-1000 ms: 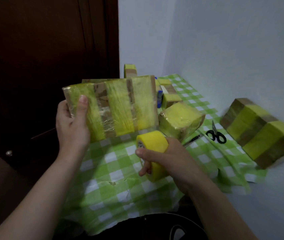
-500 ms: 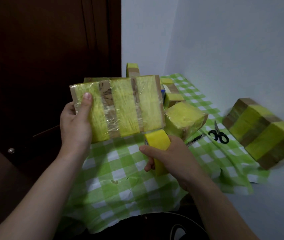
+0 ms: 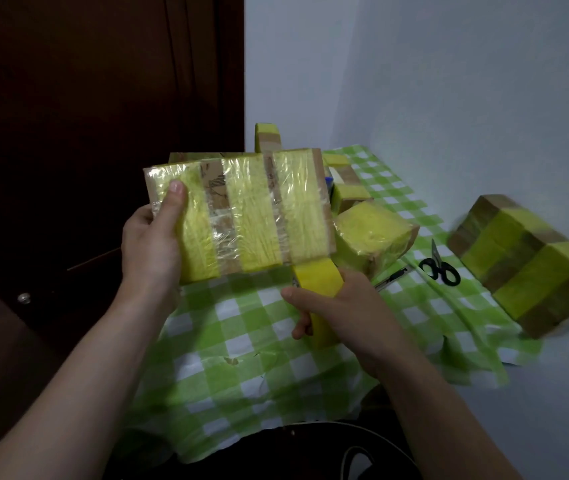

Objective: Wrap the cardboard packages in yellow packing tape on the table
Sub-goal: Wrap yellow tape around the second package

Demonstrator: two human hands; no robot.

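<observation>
dark object [image 3: 345,455]: bottom edge, below the cloth hem; rounded, can't identify.
checked cloth [image 3: 241,344]: green and white, crumpled, covers the worktop [image 3: 560,393] and hangs over its near edge. The bare pale worktop shows at right.
right hand [image 3: 342,306]: low centre, above the cloth. Thumb lies across the near side of the roll and the fingers are curled round the far side, clamping it.
tape roll [image 3: 317,277]: yellow packing tape, held on edge in the right hand. Its top touches the lower right corner of the held package.
left hand [image 3: 153,244]: grips the left end of the held package. Thumb is straight and flat on the front face, pointing up; the other fingers are behind it, hidden.
held package [image 3: 252,216]: flat cardboard package, lifted clear of the cloth, standing on its long edge with its face to the camera. Three upright yellow tape bands with brown strips under shiny film between them. Sealed, contents not visible.
cube package [image 3: 373,233]: on the cloth, just right of and behind the held package. Nearly all yellow, some cardboard at the lower right. Closed.
pen-like item [image 3: 392,277]: dark and slim, on the cloth between the cube package and the scissors.
scissors [image 3: 439,268]: black handles, flat on the cloth, blades pointing away.
banded box [image 3: 532,261]: far right, long cardboard box with yellow and brown bands alternating. Blurred, closed.
small packages [image 3: 349,195]: behind the held package, partly hidden, yellow-taped. The blue item [image 3: 329,183] among them can't be identified.
far package [image 3: 269,138]: back by the wall corner, yellow band on top.
door [image 3: 103,116]: dark wood, left.
</observation>
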